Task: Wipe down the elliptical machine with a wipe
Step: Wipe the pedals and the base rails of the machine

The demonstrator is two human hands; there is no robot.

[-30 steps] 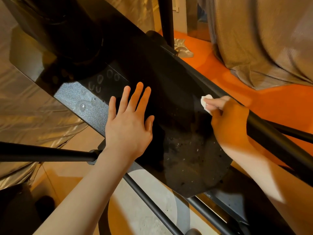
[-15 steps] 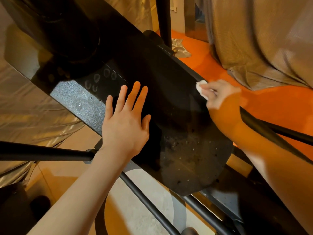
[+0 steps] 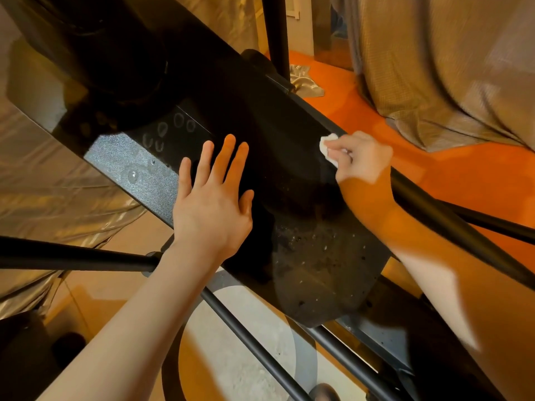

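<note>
A person's right hand [image 3: 360,157] pinches a small white wipe [image 3: 328,147] against the far edge of the elliptical machine's black housing [image 3: 289,169], while the left hand [image 3: 212,204] rests flat, fingers straight, on the panel. The wipe looks soft and light, best bunched under fingertips; the housing appears rigid and smooth.

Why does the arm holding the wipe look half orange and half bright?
In the head view, warm orange light tints the shaded upper part of the forearm behind the right hand, which pinches the small white wipe, while a brighter patch lights the lower forearm; the glossy black elliptical panel shows pale smudge rings; the picture edges bend, wide-angle.
</note>
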